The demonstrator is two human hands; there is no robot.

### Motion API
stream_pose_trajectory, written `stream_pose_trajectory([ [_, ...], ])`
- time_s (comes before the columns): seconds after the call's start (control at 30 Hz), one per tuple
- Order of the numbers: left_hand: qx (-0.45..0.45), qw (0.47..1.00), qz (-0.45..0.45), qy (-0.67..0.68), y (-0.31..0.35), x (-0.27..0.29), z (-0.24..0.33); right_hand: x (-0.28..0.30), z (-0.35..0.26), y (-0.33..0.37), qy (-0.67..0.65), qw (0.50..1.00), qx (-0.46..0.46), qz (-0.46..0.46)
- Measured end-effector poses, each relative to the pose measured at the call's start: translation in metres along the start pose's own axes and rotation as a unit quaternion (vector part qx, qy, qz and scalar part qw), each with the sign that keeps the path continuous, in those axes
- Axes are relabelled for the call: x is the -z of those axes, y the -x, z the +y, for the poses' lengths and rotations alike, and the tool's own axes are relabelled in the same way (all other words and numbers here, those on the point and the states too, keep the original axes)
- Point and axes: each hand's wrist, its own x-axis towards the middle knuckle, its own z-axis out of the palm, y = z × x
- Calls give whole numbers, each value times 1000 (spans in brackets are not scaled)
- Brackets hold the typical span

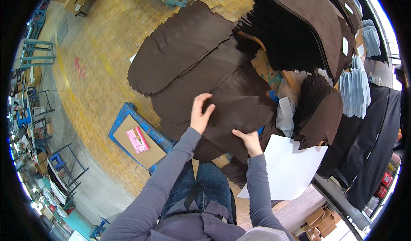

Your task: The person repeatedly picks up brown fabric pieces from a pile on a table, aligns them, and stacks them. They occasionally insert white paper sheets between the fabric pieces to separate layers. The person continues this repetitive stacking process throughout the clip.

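Observation:
Dark brown cut sheets (180, 48) with notched edges lie overlapping in front of me; they look like leather or cloth. My left hand (200, 115) is over the nearer sheets, its thumb and curved fingers apart and nothing between them. Closer to me on the right, my right hand (250, 142) grips the edge of a brown sheet (233, 115). Its thumb lies on top, while the other fingers are mostly hidden. Beside that hand, a large white sheet (295, 168) sticks out toward me.
A tall stack of brown pieces (295, 23) stands at the far right, with a smaller fanned bundle (319, 108) nearer. Grey-blue pieces (354, 91) and black material (364, 134) are farther right. At left, a blue-framed stand (128, 108) bears cardboard and a pink box (137, 140).

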Motion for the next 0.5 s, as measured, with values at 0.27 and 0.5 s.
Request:
stream_pose_trajectory([
  [0.27, 19, 949, -76, 304, 56, -14, 111, 93, -8, 42, -195, 922, 312, -118],
  [0.5, 35, 909, -104, 402, 61, -46, 182, 114, -41, 73, -248, 853, 457, 34],
])
